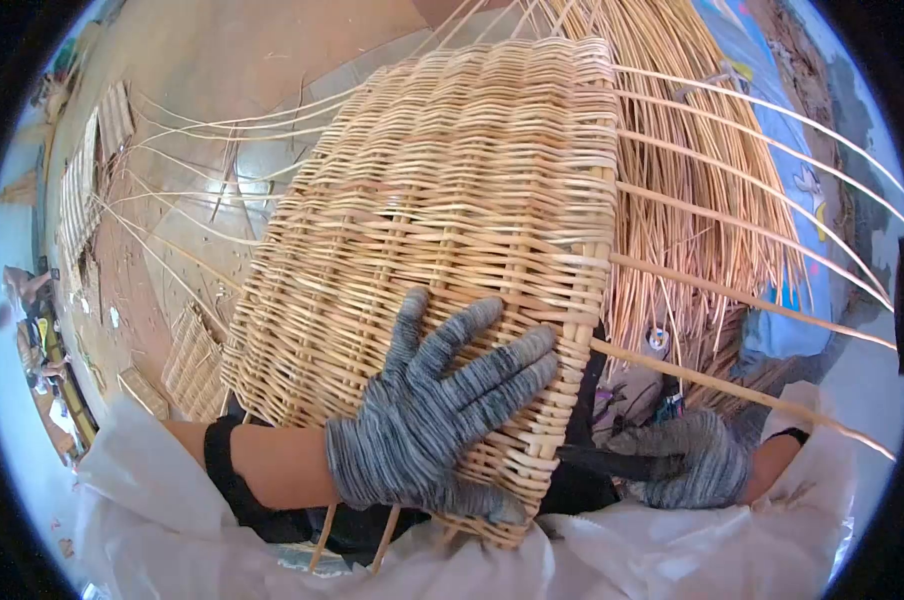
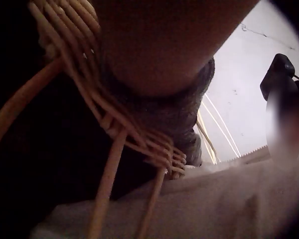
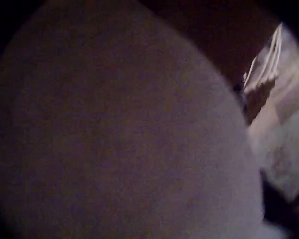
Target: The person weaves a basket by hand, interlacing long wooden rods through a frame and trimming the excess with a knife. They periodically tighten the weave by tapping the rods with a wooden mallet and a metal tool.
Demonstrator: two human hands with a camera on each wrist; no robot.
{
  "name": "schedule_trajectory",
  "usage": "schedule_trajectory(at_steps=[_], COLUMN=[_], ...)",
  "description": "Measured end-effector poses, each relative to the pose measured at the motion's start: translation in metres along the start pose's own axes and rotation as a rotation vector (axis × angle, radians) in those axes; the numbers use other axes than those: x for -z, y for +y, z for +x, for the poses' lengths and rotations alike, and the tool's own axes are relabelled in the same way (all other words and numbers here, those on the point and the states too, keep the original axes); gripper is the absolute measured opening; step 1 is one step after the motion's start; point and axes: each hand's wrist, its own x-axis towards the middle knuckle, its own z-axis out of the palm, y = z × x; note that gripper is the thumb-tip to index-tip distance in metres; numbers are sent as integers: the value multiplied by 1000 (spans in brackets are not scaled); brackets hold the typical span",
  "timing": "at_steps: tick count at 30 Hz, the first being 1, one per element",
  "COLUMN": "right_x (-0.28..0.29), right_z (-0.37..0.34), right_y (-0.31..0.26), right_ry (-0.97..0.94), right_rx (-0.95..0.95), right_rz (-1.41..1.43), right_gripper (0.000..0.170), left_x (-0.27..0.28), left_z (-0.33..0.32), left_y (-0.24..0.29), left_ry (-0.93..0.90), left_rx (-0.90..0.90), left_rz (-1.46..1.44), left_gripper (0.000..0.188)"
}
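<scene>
A woven wicker panel [image 1: 452,200] lies tilted across the lap in the head view, long stakes sticking out from its sides. My gloved left hand [image 1: 432,400] rests on its lower part, fingers spread, thumb by the bottom edge. To the right of the panel, my gloved right hand [image 1: 697,460] is curled round a dark tool [image 1: 612,462], whose end reaches the panel's lower right edge. In the left wrist view, the glove [image 2: 164,114] lies behind the woven edge [image 2: 134,134]. Pale fabric fills most of the right wrist view, and the right hand is hidden there.
A large bundle of thin rods [image 1: 692,180] lies beyond the panel at the right, beside blue sheeting [image 1: 787,300]. Other woven pieces [image 1: 194,365] lie on the floor [image 1: 202,60] at the left. A pale cloth [image 1: 612,560] covers the lap.
</scene>
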Motion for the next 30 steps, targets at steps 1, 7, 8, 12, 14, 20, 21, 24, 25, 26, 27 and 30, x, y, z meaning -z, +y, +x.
schedule_trajectory(at_steps=[1, 7, 8, 12, 14, 20, 21, 24, 25, 26, 27, 30], right_x=[-1, -7, -16, 0, 10, -38, -23, 3, 3, -6, -16, -25], right_z=[4, 14, 11, 18, 22, 0, 7, 11, 8, 6, 4, 2], right_y=[3, 1, -2, -3, 0, -24, -25, -13, -12, -15, -17, -30], right_ry=[-16, 128, 159, 138, 112, 370, 293, 152, 156, 231, 296, 239], right_rx=[-62, 185, 179, 128, 89, 180, 119, 0, 11, 98, 183, 95], right_rz=[128, -142, -180, -57, 29, -388, -198, 151, 110, -167, -440, -180], right_gripper=[46, 44, 44, 43, 42, 40, 42, 46, 47, 46, 46, 45], left_x=[1, 0, 0, 1, 1, 0, 2, 2, 1, 0, 0, 0], left_z=[1, 0, 0, 2, 0, -3, -2, 0, 0, -2, -2, -4], left_y=[-2, -5, -6, -7, -5, -8, -7, -7, -7, -7, -8, -7], left_ry=[0, -25, -11, -18, -17, 3, -10, -11, 5, 28, 25, 6], left_rx=[-7, 12, 9, 9, 7, -6, -4, -4, 2, 0, -7, -22], left_rz=[11, 0, -21, -12, -33, -20, -18, -27, -19, -20, -12, 12], left_gripper=[109, 111, 110, 109, 108, 106, 106, 105, 105, 105, 105, 106])
